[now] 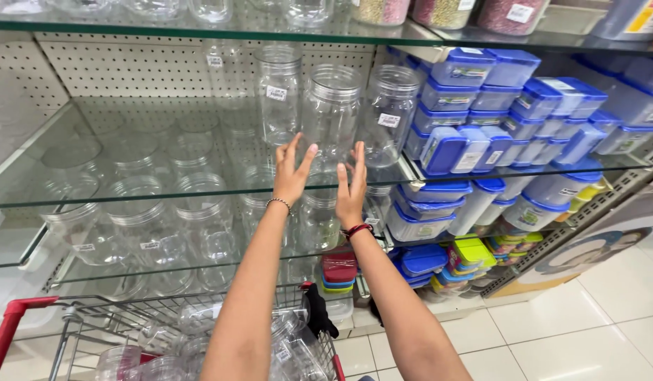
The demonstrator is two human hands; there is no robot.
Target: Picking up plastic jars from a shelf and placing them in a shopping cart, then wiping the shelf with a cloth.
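Observation:
Both my arms reach up toward a glass shelf (129,190) that holds three clear plastic jars. My left hand (292,173) and my right hand (352,187) are open, fingers spread, palms facing each other just in front of the middle jar (331,113). Neither hand touches it, and nothing is held. A taller clear jar (279,92) stands to its left and another clear jar (390,113) to its right. My left wrist wears a thin bracelet; a dark red band is on my right wrist.
Stacks of blue-lidded plastic boxes (481,113) fill the shelf's right side. More clear jars (143,226) sit on the shelf below. A red-handled wire trolley (79,324) with several clear jars stands below my arms. White floor tiles (587,331) lie at lower right.

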